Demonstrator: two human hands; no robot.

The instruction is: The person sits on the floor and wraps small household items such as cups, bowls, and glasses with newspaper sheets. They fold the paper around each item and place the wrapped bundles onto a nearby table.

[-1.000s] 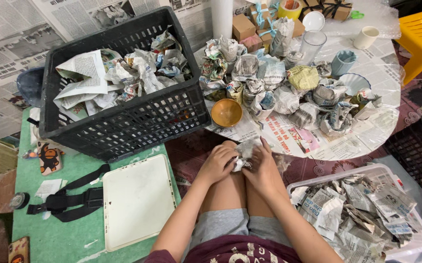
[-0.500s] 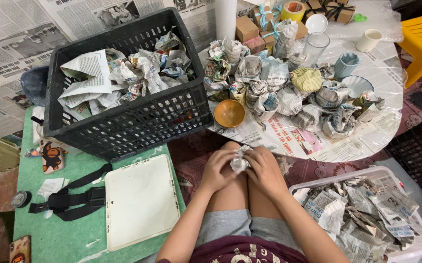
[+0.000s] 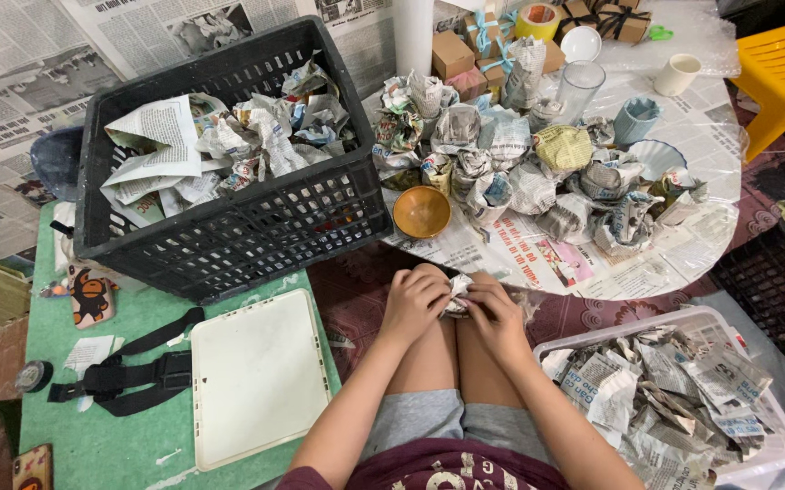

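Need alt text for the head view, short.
Both hands, left hand and right hand, pinch a small newspaper-wrapped bundle over the person's knees. A black crate of crumpled newspaper sits left; wrapped items cover the round table ahead.

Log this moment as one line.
left hand + right hand: gripping newspaper-wrapped bundle over knees | black crate left | white basket right

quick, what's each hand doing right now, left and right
Left hand: closed on the newspaper-wrapped bundle over the knees.
Right hand: closed on the same bundle from the other side.
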